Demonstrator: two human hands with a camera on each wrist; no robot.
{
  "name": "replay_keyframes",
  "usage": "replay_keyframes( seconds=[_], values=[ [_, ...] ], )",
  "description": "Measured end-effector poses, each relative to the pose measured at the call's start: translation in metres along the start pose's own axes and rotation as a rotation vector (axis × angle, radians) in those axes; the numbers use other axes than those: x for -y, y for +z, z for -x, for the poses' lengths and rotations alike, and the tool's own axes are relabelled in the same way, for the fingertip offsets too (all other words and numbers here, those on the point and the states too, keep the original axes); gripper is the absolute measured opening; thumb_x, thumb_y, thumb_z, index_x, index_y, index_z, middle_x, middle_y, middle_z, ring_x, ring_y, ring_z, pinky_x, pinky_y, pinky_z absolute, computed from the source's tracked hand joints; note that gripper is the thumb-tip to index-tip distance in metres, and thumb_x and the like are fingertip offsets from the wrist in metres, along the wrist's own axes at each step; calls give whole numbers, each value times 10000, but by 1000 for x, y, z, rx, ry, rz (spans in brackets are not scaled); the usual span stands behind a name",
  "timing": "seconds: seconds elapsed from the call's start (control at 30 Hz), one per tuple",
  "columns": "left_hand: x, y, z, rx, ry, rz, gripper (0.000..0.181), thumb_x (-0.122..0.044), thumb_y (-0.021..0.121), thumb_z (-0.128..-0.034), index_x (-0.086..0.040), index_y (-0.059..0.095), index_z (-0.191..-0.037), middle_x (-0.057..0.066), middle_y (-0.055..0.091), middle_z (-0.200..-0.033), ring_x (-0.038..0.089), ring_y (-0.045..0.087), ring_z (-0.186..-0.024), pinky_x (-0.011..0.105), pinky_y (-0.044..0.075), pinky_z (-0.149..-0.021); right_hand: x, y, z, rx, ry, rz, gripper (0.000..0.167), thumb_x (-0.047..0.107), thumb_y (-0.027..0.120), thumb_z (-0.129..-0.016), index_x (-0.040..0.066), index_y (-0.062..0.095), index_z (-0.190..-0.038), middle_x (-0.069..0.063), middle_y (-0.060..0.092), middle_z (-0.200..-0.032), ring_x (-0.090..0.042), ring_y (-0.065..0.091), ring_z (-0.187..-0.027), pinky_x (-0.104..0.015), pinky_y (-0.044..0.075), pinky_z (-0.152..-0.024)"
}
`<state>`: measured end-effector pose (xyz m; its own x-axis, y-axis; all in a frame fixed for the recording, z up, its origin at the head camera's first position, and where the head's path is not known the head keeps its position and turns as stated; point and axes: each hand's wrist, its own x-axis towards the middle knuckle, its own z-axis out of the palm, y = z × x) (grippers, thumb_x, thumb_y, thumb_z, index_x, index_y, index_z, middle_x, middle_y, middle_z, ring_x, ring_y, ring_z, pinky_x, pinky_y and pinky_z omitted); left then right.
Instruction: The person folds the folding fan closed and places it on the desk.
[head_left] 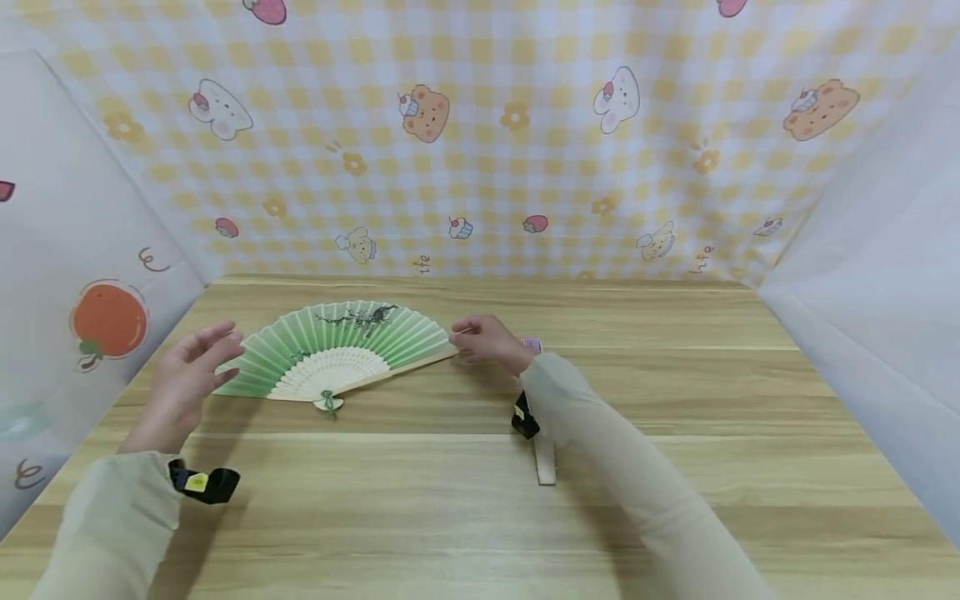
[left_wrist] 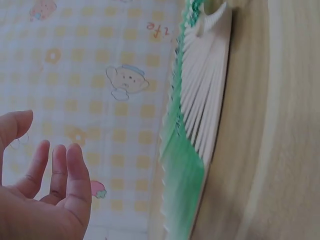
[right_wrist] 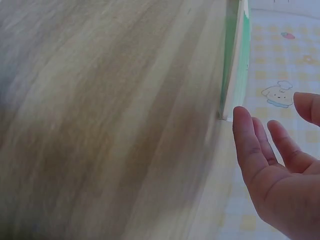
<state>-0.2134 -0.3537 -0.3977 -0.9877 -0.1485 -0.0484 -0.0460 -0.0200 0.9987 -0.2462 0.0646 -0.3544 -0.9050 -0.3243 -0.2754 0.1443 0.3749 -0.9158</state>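
A green folding fan (head_left: pixel 352 333) with pale ribs lies spread on the wooden table, its green tassel at the pivot toward the front. My left hand (head_left: pixel 187 375) is beside the fan's left end, fingers loosely bent and holding nothing; in the left wrist view the hand (left_wrist: pixel 50 200) is apart from the fan (left_wrist: pixel 185 175). Close to the fan's right tip is my right hand (head_left: pixel 491 340); in the right wrist view its fingers (right_wrist: pixel 245 135) are relaxed, near the end of the fan's outer rib (right_wrist: pixel 232 85). Whether they touch it, I cannot tell.
A narrow pale object (head_left: pixel 545 458) with a purple end (head_left: pixel 532 343) lies on the table (head_left: pixel 712 417), partly hidden beneath my right forearm in the head view. A yellow checked cloth (head_left: pixel 480 175) hangs behind the table, with white cloth at both sides.
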Motion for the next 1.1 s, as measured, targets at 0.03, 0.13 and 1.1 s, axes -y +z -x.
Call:
replay_keyframes(
  seconds=[0.03,0.13,1.1],
  values=[
    [0,-2,1,3,-12,8,551,-271,657,-799,-167,443,-1296,-53,525,-1106,40,565,-890,196,524,-626,0,1,-1,-7,5,1,360,121,537,-886,-36,472,-1203,-166,525,-1144,-278,577,-937,-306,517,-767],
    [0,-7,3,18,-44,25,579,-263,653,-804,-162,411,-1320,-67,520,-1103,27,564,-882,190,522,-639,0,4,-2,-20,19,-5,367,111,548,-880,-40,469,-1205,-174,515,-1158,-273,561,-971,-306,513,-780],
    [-29,-5,29,77,-299,-100,881,-273,653,-797,-63,61,-1415,-121,416,-1020,-113,492,-744,88,471,-639,-9,12,-18,-90,113,-109,447,7,652,-778,-6,504,-1199,-105,532,-1074,-151,515,-870,-231,504,-727]
  ],
)
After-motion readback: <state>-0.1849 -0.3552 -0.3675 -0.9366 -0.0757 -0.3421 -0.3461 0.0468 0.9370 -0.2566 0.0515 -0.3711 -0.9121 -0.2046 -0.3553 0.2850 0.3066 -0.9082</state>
